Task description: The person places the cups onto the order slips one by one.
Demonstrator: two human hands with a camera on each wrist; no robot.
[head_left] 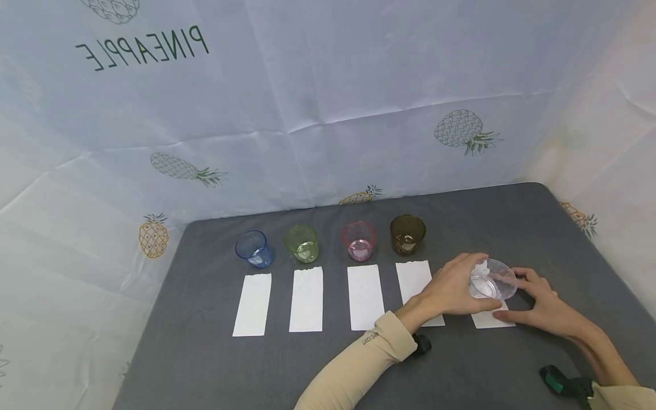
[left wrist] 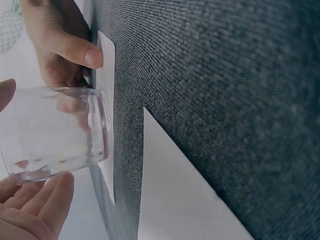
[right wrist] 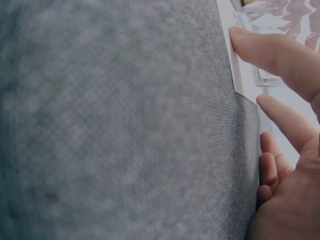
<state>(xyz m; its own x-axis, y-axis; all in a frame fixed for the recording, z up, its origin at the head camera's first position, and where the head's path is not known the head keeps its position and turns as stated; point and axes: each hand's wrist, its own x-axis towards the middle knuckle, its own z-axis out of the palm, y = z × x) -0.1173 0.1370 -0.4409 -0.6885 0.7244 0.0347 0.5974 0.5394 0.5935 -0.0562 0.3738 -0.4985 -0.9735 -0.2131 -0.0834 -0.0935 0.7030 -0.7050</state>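
Note:
A clear plastic cup [head_left: 504,279] stands at or just above a white paper strip [head_left: 492,322] on the right of the table. My left hand [head_left: 458,287] holds this cup from its left side, thumb near and fingers beyond. In the left wrist view, the cup [left wrist: 55,132] has its base over the strip; contact cannot be told. On the right side of the cup is my right hand [head_left: 550,304], fingers spread, thumb at the strip's edge. The right wrist view shows its thumb and index finger extended beside the paper [right wrist: 240,75].
Along the back stand a blue cup [head_left: 254,250], a green cup [head_left: 302,244], a pink cup [head_left: 359,240] and a brown cup [head_left: 407,233]. Before each lies a white strip, such as the leftmost strip [head_left: 253,306]. A pineapple-print curtain [head_left: 307,114] hangs behind the grey table [head_left: 205,353].

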